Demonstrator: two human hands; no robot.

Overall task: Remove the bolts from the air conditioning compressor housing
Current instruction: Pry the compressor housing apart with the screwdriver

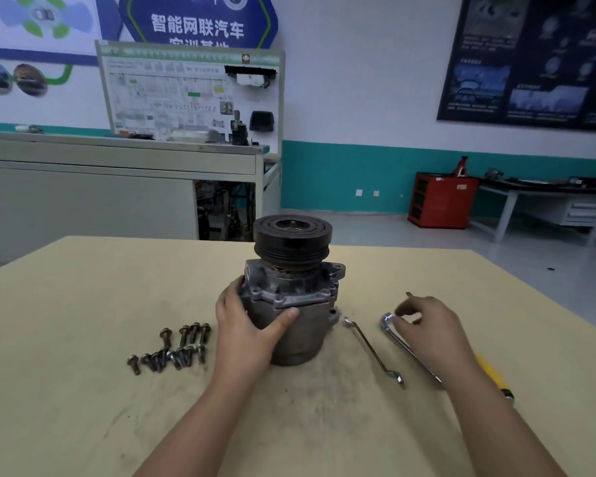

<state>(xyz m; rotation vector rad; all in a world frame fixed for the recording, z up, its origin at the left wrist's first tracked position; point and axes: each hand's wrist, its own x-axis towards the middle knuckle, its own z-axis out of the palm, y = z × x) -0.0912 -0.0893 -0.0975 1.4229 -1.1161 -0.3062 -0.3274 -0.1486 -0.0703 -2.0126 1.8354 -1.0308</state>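
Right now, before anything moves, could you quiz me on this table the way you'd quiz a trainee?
1. True or false: the bolts lie to the right of the compressor.
2. The left hand grips: A the compressor, B the bolts, C nothing.
3. What black part tops the compressor?
Key: 1 false, they lie to its left; 2 A; 3 the pulley.
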